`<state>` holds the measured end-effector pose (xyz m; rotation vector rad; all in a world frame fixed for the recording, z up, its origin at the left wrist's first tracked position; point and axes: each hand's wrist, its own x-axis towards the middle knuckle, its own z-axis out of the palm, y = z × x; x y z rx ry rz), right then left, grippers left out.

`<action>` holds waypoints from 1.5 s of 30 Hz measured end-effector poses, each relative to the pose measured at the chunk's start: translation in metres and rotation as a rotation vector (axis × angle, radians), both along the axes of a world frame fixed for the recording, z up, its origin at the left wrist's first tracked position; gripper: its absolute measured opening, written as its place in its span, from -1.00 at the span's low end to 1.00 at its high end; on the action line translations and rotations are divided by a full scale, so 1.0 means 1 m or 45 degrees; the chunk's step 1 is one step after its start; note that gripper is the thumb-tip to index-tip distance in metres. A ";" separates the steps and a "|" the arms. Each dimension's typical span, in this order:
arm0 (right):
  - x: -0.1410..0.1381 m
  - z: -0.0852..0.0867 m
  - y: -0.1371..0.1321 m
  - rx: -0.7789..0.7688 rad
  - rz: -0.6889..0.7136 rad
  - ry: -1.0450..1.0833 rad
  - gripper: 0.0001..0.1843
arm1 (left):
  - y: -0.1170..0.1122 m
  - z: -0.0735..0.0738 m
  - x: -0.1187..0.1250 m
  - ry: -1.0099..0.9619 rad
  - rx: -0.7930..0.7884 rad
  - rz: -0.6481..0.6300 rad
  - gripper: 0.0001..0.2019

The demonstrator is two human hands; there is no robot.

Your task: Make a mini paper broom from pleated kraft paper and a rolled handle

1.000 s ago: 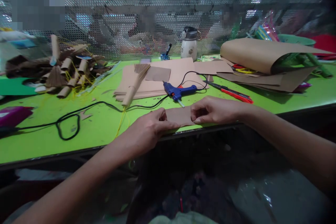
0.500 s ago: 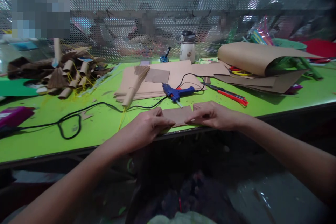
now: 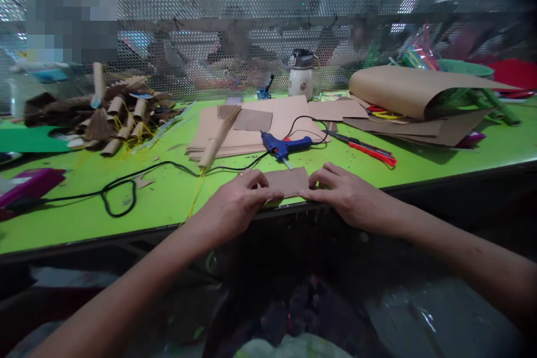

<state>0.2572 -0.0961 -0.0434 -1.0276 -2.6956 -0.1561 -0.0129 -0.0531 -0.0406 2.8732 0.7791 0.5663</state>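
Observation:
A small rectangle of brown kraft paper (image 3: 288, 181) lies at the table's front edge, between my two hands. My left hand (image 3: 241, 198) has its fingers closed on the paper's left end, thumb along the near edge. At the right end, my right hand (image 3: 342, 193) pinches the near corner between thumb and bent fingers. Just beyond the paper, a blue glue gun (image 3: 289, 146) rests on its side, nozzle to the left. Behind it lie stacked brown paper sheets (image 3: 289, 109), with a smaller paper rectangle (image 3: 253, 120) and a rolled paper piece with a pleated fan end (image 3: 216, 142) on top.
A red-and-black cutter (image 3: 371, 154) lies to the right, near a large curled kraft sheet (image 3: 390, 89). The glue gun's black cord (image 3: 168, 164) loops leftward. Finished paper rolls with yellow string (image 3: 121, 117) are heaped at left. A white bottle (image 3: 301, 81) stands behind.
The right hand has turned slightly, its fingers lifting back from the paper's top to its right edge. Both thumbs remain at the near edge. The view has shifted slightly.

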 end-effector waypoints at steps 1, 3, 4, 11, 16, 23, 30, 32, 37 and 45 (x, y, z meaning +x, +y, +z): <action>0.000 0.001 -0.001 0.008 -0.001 -0.028 -0.45 | 0.000 0.000 0.000 0.035 0.033 -0.011 -0.63; -0.001 0.003 -0.002 0.028 -0.002 -0.089 -0.46 | -0.002 0.002 0.000 0.120 0.096 -0.022 -0.59; -0.002 0.004 -0.004 0.044 -0.003 -0.124 -0.47 | -0.002 0.003 0.000 0.166 0.123 -0.026 -0.59; -0.023 0.006 -0.024 0.216 -0.083 -0.353 -0.53 | -0.014 0.016 0.010 0.361 0.334 -0.063 -0.62; -0.032 0.003 -0.031 0.260 -0.153 -0.395 -0.63 | -0.020 0.018 0.014 0.457 0.416 -0.064 -0.62; -0.026 0.005 -0.032 0.274 -0.179 -0.412 -0.57 | -0.016 0.017 0.001 0.449 0.405 -0.139 -0.70; -0.019 0.000 -0.037 0.312 -0.198 -0.336 -0.52 | -0.023 0.021 -0.016 0.450 0.383 -0.161 -0.64; -0.017 -0.004 -0.038 0.295 -0.218 -0.279 -0.48 | -0.023 0.019 -0.020 0.444 0.361 -0.159 -0.61; -0.014 -0.011 -0.040 0.236 -0.271 -0.164 -0.41 | -0.020 0.011 -0.027 0.392 0.327 -0.145 -0.54; -0.014 0.001 -0.036 0.131 -0.274 -0.114 -0.38 | -0.019 0.010 -0.025 0.305 0.341 -0.135 -0.61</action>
